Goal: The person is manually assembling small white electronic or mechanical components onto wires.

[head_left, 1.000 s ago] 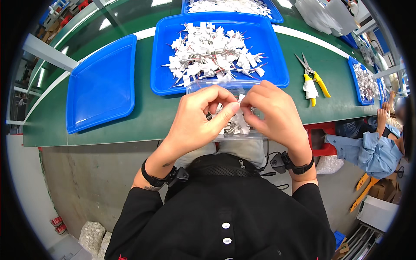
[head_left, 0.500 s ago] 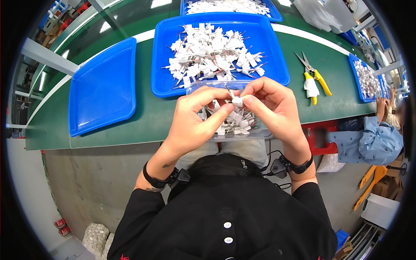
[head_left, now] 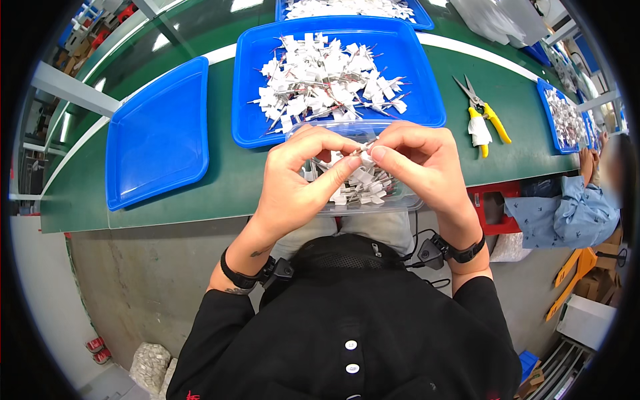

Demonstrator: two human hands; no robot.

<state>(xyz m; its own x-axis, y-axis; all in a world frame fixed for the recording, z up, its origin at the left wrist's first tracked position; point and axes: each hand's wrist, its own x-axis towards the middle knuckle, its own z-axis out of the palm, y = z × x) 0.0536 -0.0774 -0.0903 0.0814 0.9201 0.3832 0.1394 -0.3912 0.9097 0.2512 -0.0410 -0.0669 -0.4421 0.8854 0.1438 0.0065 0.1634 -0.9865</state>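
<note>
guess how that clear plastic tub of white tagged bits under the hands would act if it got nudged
The clear tub looks thin-walled and holds only small white tagged pieces, so it is probably light and would slide easily. It sits at the green table's near edge, so a nudge toward the person might tip it off.

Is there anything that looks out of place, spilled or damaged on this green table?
Nothing stands out. The white tagged pieces lie inside the middle blue tray, the clear container sits at the table edge, and the yellow-handled snips lie flat on the green table.
</note>
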